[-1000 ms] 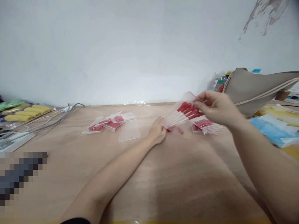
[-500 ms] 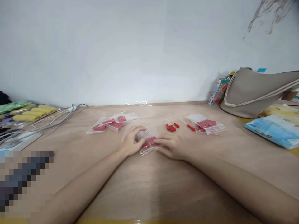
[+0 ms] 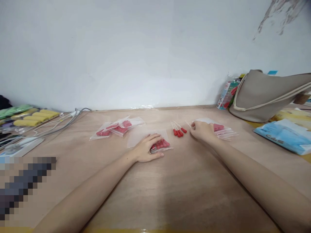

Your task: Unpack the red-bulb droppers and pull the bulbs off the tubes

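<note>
My left hand [image 3: 147,149] lies spread over the left part of a clear zip bag [image 3: 138,139], fingers stretched and thumb apart. Red-bulbed droppers [image 3: 163,144] show inside that bag. Further right, my right hand [image 3: 202,130] is closed in a pinch on a single dropper [image 3: 187,123]. Only its thin pale stem sticks out beyond the fingers; the bulb is hidden. Between the hands, several loose droppers [image 3: 179,132] lie fanned out, bulbs towards me. Just behind the right hand sits a stack of filled zip bags [image 3: 222,132].
More filled zip bags [image 3: 116,127] lie at the back left. Cables [image 3: 65,121], a power strip [image 3: 30,147] and yellow rolls [image 3: 39,117] occupy the left side. At right are a grey bag [image 3: 264,94], a clear bottle [image 3: 226,95] and a blue tissue pack [image 3: 283,136].
My right hand has left the middle bag and moved right, closing on the lone dropper. My left hand has shifted right and flattened over the bag, which has turned and moved slightly.
</note>
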### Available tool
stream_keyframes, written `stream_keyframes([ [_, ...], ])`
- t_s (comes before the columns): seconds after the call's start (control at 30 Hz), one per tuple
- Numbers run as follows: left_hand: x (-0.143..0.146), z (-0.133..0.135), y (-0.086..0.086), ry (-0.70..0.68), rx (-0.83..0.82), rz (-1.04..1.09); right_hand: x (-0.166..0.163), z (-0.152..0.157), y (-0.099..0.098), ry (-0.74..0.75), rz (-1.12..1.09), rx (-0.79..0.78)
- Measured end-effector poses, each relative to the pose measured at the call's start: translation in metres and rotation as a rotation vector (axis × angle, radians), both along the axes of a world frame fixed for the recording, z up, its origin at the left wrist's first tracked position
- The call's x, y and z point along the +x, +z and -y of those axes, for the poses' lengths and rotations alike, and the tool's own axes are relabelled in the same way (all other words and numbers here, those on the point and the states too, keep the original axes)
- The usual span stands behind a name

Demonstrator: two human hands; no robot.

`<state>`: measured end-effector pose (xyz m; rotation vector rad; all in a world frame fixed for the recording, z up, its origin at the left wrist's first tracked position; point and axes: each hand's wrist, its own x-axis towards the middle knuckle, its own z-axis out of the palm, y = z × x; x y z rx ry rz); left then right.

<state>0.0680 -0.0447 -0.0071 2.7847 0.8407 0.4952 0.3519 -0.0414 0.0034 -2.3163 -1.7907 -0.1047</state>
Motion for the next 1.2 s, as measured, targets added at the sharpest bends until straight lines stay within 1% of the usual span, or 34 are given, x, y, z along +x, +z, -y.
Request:
stream_keyframes([
  [0.13, 0.002, 0.001, -0.001, -0.034, 0.100, 0.147, -0.011, -0.009, -0.003, -0.013, -0.101, 0.065],
  [0.23, 0.002, 0.005, 0.000, -0.089, 0.087, 0.220, -0.012, -0.009, -0.005, 0.005, -0.140, 0.090],
  [0.43, 0.001, 0.008, -0.001, -0.140, 0.090, 0.292, -0.007, 0.005, -0.007, 0.006, -0.188, 0.171],
  [0.5, 0.000, 0.008, -0.002, -0.157, 0.093, 0.298, -0.011, 0.014, -0.010, 0.040, -0.195, 0.271],
  [0.53, 0.000, 0.008, -0.003, -0.166, 0.096, 0.299, -0.015, 0.019, -0.012, 0.090, -0.200, 0.344],
  [0.57, 0.000, 0.007, -0.004, -0.172, 0.100, 0.301, -0.019, 0.025, -0.015, 0.170, -0.210, 0.431],
  [0.6, 0.000, 0.007, -0.005, -0.176, 0.102, 0.306, -0.025, 0.031, -0.017, 0.274, -0.224, 0.503],
  [0.63, 0.000, 0.006, -0.006, -0.173, 0.100, 0.316, -0.030, 0.037, -0.019, 0.404, -0.232, 0.535],
  [0.7, 0.003, 0.006, -0.007, -0.149, 0.072, 0.346, -0.041, 0.047, -0.023, 0.649, -0.234, 0.536],
  [0.73, 0.004, 0.007, -0.008, -0.123, 0.046, 0.364, -0.046, 0.050, -0.024, 0.745, -0.227, 0.533],
  [0.8, 0.008, 0.008, -0.008, -0.060, -0.025, 0.400, -0.054, 0.054, -0.025, 0.873, -0.202, 0.536],
  [0.87, 0.011, 0.009, -0.007, -0.005, -0.105, 0.426, -0.060, 0.054, -0.025, 0.934, -0.165, 0.551],
  [1.0, 0.014, 0.010, -0.006, 0.046, -0.231, 0.462, -0.065, 0.048, -0.027, 0.949, -0.093, 0.644],
  [1.2, 0.015, 0.008, -0.009, 0.126, -0.308, 0.501, -0.066, 0.045, -0.028, 0.988, -0.003, 0.728],
])
